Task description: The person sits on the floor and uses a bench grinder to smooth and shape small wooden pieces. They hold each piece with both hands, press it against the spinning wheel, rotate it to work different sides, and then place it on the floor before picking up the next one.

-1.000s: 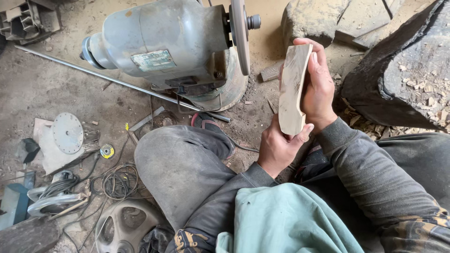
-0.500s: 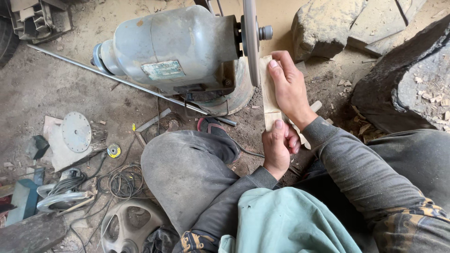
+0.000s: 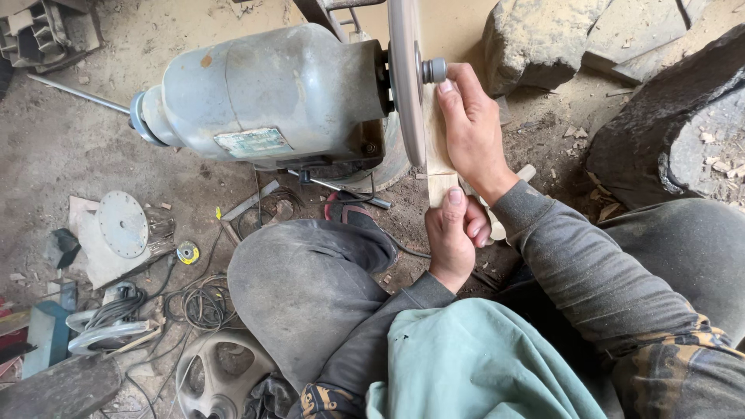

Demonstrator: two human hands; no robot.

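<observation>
hands 2 point(image 3: 472, 128) point(image 3: 454, 237) | wood piece 1 point(image 3: 437, 147) | grinder motor 1 point(image 3: 264, 93) | grinding disc 1 point(image 3: 407, 77) | rocks 2 point(image 3: 535, 39) point(image 3: 660, 132)

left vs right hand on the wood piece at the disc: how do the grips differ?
The left hand grips the near, lower end of the wooden piece, thumb on top, fingers curled under. The right hand lies flatter along the far end, fingertips up by the sanding disc and its hub. The left sits close to the knee; the right is beside the motor. Both hold the same piece, edge towards the disc.
</observation>
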